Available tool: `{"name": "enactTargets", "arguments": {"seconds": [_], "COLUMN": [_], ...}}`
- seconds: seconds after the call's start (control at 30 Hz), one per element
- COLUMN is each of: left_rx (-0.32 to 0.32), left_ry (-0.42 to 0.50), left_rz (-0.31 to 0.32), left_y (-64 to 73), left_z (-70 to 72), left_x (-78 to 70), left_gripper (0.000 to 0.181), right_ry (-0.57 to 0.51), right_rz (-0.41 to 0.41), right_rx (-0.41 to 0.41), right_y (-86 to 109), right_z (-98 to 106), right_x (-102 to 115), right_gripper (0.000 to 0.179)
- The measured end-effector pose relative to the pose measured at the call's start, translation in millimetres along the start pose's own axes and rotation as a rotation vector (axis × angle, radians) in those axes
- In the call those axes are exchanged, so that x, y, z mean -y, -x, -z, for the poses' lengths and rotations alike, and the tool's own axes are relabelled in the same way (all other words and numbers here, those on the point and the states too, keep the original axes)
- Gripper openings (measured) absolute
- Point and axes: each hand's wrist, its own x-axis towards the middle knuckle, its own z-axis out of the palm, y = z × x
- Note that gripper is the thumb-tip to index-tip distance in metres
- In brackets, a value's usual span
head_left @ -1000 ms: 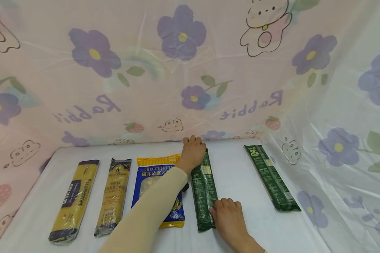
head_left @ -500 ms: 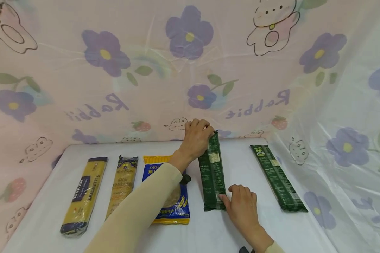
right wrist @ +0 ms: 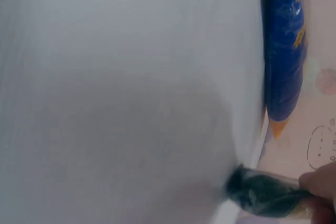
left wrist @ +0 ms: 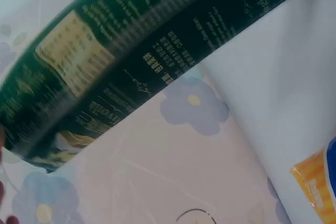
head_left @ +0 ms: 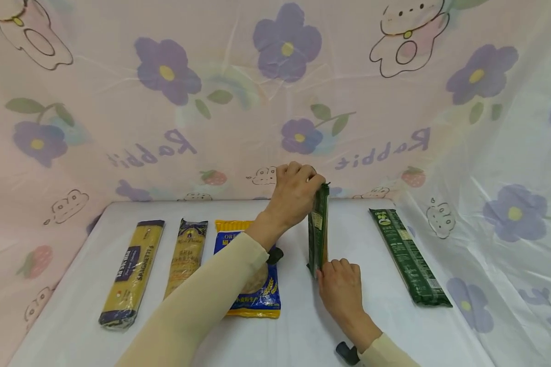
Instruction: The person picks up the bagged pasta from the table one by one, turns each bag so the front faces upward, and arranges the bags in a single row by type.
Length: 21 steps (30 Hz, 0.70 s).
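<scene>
Five pkgs in view, one in hand. Green pasta pack held btwn both hands, turned nearly edge-on to head cam, far end raised above near end. L hand at far/upper end, thumb & fingers pinching it; R hand at near/lower end, pinching it btwn thumb & fingers. Lower end close over white tabletop; contact can't be told. Pack sits btwn orecchiette bag (L) and second green pack (R), apart from both.

Containers: held pack has printed green face w/ pale panel; contents not distinguishable. Orecchiette bag, blue w/ yellow ends, lies flat, partly under L sleeve in head view; pale pasta seen thru window. Far L: SPAGHETTI pack, yellow w/ dark-blue ends, flat; next to it, gold pasta pack, dark-blue top, flat, lower part hidden by sleeve. Second green pack flat, slanted, R of R hand.
</scene>
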Motion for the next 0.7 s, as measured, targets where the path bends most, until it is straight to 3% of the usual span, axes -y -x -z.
{"name": "enactTargets", "arguments": {"seconds": [0.23,0.5,0.6,0.7], "left_rx": [0.007,0.147,0.112,0.037], "left_ry": [-0.084,-0.107,-0.168,-0.235], "left_rz": [0.085,0.183,0.159,0.126], "left_y": [1.7,-2.1,-2.7,-2.8], "left_z": [-2.9,2.0,-0.6,-5.2], "left_x": [-3.8,-16.7,-17.4,-17.4], "left_gripper": [0.023,0.037,0.037,0.027], "right_ry": [0.016,0.002,-0.004,-0.004], "right_rz": [-0.017,-0.015,-0.018,-0.024], "right_rx": [0.036,0.033,0.03,0.035], "right_y": [-4.6,-4.1,-3.9,-3.9], "right_z": [-2,-3,-3,-3], "right_x": [4,10,12,15], "right_gripper": [0.028,0.03,0.03,0.029]}}
